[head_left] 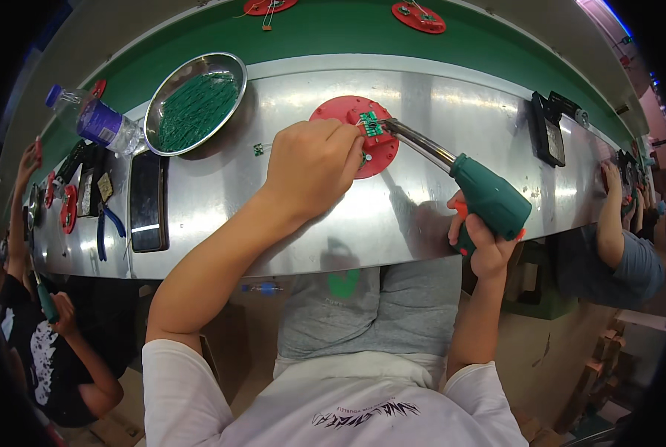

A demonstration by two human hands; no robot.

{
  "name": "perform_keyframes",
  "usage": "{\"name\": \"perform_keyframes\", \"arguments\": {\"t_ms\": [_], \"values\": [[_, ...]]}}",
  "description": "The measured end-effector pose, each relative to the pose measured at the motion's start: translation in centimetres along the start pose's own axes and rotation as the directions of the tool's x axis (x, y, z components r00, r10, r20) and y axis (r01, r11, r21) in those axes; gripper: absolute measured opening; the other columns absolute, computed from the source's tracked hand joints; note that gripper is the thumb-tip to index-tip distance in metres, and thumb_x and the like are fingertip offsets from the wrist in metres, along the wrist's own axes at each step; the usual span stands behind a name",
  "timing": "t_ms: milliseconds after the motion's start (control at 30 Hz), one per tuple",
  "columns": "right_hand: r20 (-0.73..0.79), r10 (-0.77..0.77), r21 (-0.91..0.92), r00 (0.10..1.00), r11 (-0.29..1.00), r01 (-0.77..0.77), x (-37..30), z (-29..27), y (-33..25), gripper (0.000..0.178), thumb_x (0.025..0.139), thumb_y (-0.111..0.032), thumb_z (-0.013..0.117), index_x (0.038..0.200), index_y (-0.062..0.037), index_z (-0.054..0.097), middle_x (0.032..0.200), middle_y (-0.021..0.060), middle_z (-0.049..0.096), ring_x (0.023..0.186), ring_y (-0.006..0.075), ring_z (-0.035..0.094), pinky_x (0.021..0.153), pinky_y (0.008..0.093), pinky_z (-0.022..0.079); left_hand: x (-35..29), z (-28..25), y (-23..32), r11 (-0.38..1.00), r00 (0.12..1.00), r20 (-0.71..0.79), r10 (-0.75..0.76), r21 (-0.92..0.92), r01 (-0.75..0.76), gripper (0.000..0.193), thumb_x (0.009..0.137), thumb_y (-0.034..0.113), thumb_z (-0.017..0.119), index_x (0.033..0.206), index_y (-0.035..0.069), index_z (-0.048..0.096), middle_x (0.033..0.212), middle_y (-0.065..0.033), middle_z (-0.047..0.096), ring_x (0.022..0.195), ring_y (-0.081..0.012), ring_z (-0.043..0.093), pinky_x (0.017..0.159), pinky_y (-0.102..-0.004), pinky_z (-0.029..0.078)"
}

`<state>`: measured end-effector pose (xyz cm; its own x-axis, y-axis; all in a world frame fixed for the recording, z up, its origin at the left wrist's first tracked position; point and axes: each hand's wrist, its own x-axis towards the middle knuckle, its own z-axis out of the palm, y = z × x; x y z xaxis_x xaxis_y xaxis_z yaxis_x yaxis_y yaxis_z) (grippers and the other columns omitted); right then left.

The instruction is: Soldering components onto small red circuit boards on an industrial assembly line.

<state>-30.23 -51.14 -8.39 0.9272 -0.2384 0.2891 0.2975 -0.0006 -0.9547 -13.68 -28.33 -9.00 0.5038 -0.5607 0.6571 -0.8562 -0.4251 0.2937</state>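
A round red plastic disc (pixel 383 154) lies on the metal bench in front of me, with a small green circuit board (pixel 371 124) on its raised middle. My left hand (pixel 312 165) rests over the disc's left side, fingers curled and pinched together near the board; whatever they hold is hidden. In my right hand (pixel 488 249) is a green soldering gun (pixel 494 195), gripped by its handle with a finger at the orange trigger. Its metal barrel slants up and left, and the tip meets the board's right edge. A tiny green board (pixel 258 150) on thin wires sticks out left of my left hand.
A steel bowl (pixel 241 78) of green wires stands back left, beside a plastic bottle (pixel 98 123) and a dark phone (pixel 149 201). Blue-handled pliers (pixel 109 223) lie farther left. A black case (pixel 549 132) sits at right. Red discs (pixel 419 16) lie on the green strip behind. Co-workers flank me.
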Motion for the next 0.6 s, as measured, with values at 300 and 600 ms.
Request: {"name": "perform_keyframes", "arguments": {"t_ms": [300,600], "values": [[-0.04,0.036,-0.026,0.999,0.999,-0.037,0.3,0.7,0.1,0.016,0.088,-0.001,0.063,0.101,0.0086,0.065,0.08,0.0098,0.068,0.053,0.0117,0.058,0.048,0.0247,0.045,-0.5,1.0,-0.3,0.994,0.994,0.027,-0.104,0.046,0.102,0.009,0.085,0.01,0.068,0.089,0.002,0.07,0.077,-0.0126,0.07,0.066,-0.0296,0.068,0.059,-0.0387,0.053],[-0.024,0.049,-0.151,0.999,0.987,-0.052,0.7,1.1,-0.3,0.011,0.087,-0.002,0.064,0.092,0.0075,0.066,0.068,0.0057,0.063,0.05,0.0107,0.056,0.046,0.0248,0.043,-0.6,1.2,-0.5,0.996,0.998,0.005,-0.067,0.062,0.066,0.009,0.084,0.01,0.069,0.089,0.003,0.07,0.072,-0.0117,0.069,0.062,-0.0293,0.067,0.057,-0.0393,0.052]]}}
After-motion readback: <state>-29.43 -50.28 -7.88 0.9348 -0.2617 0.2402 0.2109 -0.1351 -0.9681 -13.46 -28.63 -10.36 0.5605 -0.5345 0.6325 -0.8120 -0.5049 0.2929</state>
